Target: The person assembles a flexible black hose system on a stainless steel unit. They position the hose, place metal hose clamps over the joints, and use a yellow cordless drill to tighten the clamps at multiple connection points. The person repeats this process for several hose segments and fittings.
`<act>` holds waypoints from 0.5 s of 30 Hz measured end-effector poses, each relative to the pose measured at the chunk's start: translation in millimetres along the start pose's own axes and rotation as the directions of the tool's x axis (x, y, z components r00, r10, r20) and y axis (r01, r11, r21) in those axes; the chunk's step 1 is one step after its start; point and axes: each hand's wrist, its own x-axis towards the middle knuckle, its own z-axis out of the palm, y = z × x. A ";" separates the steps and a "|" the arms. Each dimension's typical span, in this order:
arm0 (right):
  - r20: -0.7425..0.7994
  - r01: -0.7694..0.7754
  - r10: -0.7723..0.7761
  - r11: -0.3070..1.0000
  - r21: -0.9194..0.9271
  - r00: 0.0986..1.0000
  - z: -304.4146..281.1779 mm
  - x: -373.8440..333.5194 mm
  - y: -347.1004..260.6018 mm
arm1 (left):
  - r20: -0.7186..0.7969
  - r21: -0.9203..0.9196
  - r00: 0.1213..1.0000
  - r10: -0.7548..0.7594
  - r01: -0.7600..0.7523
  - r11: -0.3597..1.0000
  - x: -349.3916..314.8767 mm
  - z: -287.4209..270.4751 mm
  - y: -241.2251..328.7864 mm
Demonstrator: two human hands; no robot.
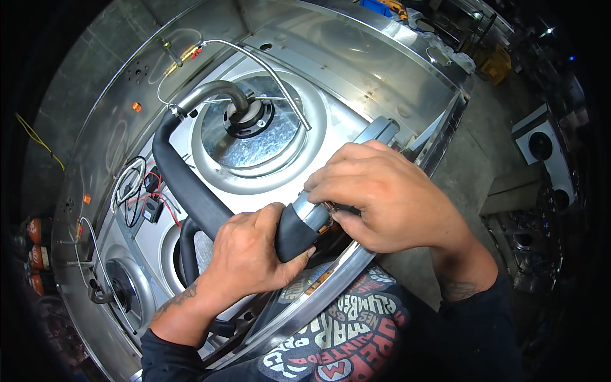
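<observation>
Head view: stainless steel housing (356, 63), open-topped, fills most of the frame, its polished rim running past the person's chest at the near edge. Inside lies a round galvanised panel (254, 134) with a black central fitting (249, 118). Black insulated hose (184, 184) curves from a metal elbow pipe (213, 92) at the far left corner down to the near edge. Left hand (245, 254) is clamped around the hose end, just inside the rim. Right hand (388, 194) is closed, fingertips pinching a small metal hose clamp (324, 207) on the silver coupling (310, 213) touching that hose end. Red and black wires (149, 197) lie at the left edge.
</observation>
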 end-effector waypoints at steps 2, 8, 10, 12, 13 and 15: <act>-0.004 0.022 -0.022 1.000 0.001 1.000 -0.4 0.5 -1.2 | 0.010 0.005 1.000 -0.004 0.004 1.000 -0.3 -4.7 0.8; -0.015 0.025 -0.026 1.000 -0.018 1.000 1.7 0.9 9.3 | 0.031 0.049 0.999 -0.009 0.008 0.999 2.6 -2.6 -3.9; -0.065 0.039 -0.040 0.999 -0.009 0.997 4.2 1.2 14.0 | 0.022 0.076 1.000 0.005 -0.006 0.997 4.9 1.0 -4.4; -0.035 0.032 -0.033 0.999 -0.030 0.999 4.7 1.3 17.8 | 0.036 0.098 0.999 0.007 -0.011 0.995 7.8 2.9 -4.6; -0.029 0.033 -0.035 0.999 -0.041 0.999 4.9 0.9 18.5 | 0.028 0.094 1.000 0.006 -0.008 0.996 8.1 3.3 -3.7; -0.023 0.033 -0.033 0.999 -0.031 0.999 5.2 1.2 19.7 | 0.041 0.131 0.999 0.009 -0.014 0.991 9.4 3.6 -2.6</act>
